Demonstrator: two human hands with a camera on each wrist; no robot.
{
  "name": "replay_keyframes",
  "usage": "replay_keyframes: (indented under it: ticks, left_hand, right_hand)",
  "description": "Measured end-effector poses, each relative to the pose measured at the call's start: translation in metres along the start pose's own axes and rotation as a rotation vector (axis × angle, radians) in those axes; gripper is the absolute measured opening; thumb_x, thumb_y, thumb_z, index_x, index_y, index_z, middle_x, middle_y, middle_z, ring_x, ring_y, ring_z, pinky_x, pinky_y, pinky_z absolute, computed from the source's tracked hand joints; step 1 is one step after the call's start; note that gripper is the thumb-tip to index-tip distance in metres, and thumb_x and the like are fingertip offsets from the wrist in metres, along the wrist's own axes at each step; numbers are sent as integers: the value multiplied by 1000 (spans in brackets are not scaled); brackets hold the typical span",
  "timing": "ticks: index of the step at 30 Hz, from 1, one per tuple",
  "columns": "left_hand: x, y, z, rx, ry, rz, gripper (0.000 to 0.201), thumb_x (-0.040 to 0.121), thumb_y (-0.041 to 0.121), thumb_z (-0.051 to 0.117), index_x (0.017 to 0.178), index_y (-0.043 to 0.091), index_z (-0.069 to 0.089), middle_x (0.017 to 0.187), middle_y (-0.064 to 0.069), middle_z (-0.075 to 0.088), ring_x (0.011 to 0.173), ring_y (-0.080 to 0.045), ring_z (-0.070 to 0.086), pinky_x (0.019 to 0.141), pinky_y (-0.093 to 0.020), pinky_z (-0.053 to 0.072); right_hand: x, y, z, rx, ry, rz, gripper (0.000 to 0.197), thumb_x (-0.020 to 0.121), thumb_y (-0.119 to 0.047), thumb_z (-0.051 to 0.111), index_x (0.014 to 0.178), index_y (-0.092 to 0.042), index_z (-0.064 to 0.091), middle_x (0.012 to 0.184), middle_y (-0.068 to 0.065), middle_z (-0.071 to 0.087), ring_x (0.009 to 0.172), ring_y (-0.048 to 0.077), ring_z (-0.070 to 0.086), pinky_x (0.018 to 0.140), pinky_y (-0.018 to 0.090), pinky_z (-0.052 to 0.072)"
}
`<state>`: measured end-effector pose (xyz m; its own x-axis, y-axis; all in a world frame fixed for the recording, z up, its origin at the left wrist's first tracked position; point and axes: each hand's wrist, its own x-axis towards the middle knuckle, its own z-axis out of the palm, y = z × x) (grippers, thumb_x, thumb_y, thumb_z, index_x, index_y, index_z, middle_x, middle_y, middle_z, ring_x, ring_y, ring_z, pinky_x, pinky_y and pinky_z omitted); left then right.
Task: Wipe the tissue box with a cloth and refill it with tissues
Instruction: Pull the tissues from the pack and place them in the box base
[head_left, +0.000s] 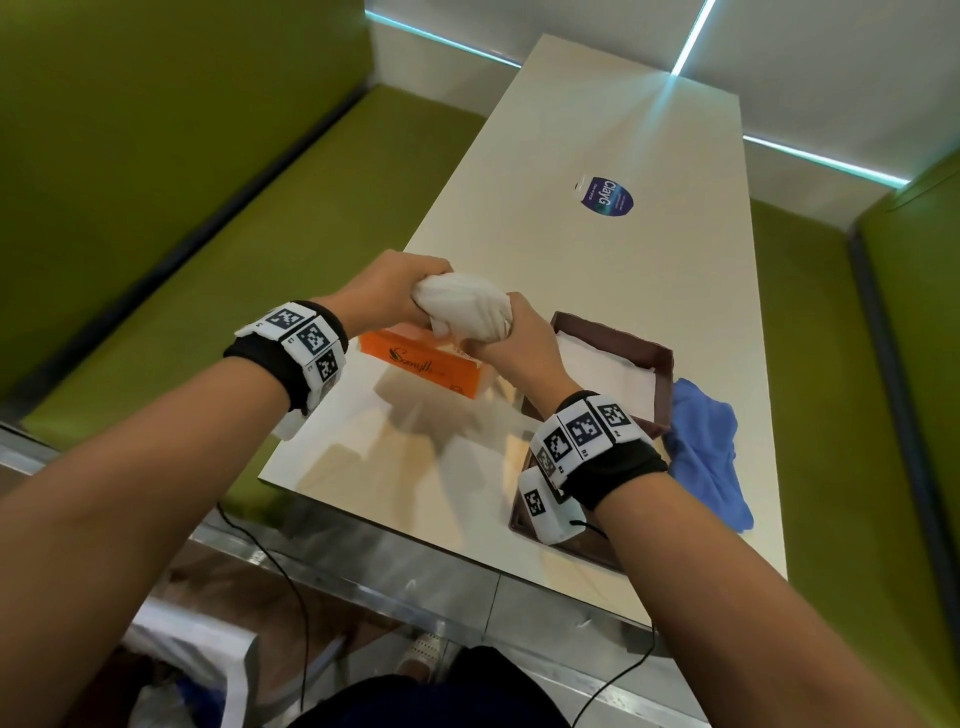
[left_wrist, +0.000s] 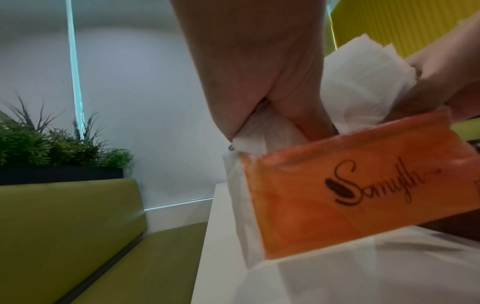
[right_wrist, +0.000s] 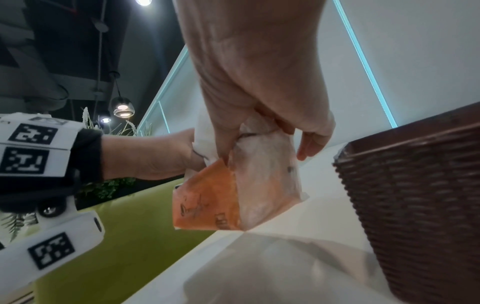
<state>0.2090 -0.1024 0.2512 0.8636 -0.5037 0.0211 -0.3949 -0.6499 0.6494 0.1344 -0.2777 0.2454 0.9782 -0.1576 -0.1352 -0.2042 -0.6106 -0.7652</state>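
Observation:
A wad of white tissues (head_left: 460, 306) is stretched between my two hands over the table. My left hand (head_left: 410, 296) grips its left end and my right hand (head_left: 506, 325) grips its right end. The tissues (left_wrist: 363, 86) come out of the top of an orange tissue pack (head_left: 426, 364), which sits tilted below the hands (left_wrist: 350, 195). Whether the pack touches the table I cannot tell. To the right stands the brown woven tissue box (head_left: 660, 364), lid off, with white tissues lying inside. A blue cloth (head_left: 706, 457) lies crumpled right of the box.
A flat brown piece (head_left: 576, 545) lies at the table's near edge under my right wrist. A blue round sticker (head_left: 605, 195) is on the far tabletop (head_left: 597, 104). Green benches (head_left: 260, 234) flank the table. Plants (left_wrist: 52, 144) stand behind the left bench.

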Motion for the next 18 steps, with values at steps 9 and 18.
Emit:
replay_keyframes:
  ticks: [9, 18]
  left_hand:
    - [1, 1, -5, -168, 118, -63, 38, 65, 8, 85, 98, 8, 67, 96, -13, 71, 89, -27, 62, 77, -39, 50]
    - [1, 11, -19, -317, 184, -103, 47, 67, 8, 86, 108, 19, 67, 100, 2, 69, 94, -19, 64, 74, -33, 54]
  right_hand:
    - [-7, 3, 3, 147, 62, -67, 78, 72, -12, 78, 133, -14, 31, 117, 7, 61, 106, 25, 60, 85, 37, 52]
    - [-10, 1, 2, 252, 64, -81, 105, 69, -19, 84, 145, -23, 10, 133, 4, 49, 117, 11, 46, 96, 26, 37]
